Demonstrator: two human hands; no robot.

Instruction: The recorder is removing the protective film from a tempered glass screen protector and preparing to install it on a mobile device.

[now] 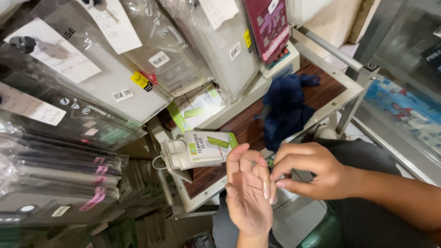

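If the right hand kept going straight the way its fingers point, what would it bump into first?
The right hand points left, and its fingertips already sit at the fingers of the left hand. So it would probably press into those fingers first. The white and green box lies further on, higher up.

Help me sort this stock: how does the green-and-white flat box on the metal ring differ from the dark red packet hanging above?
The green-and-white flat box lies low, just beyond the left hand and right hand; the dark red packet hangs higher, out of their reach. The box is pale and opaque; the packet is dark and glossy. Both are flat retail packs.
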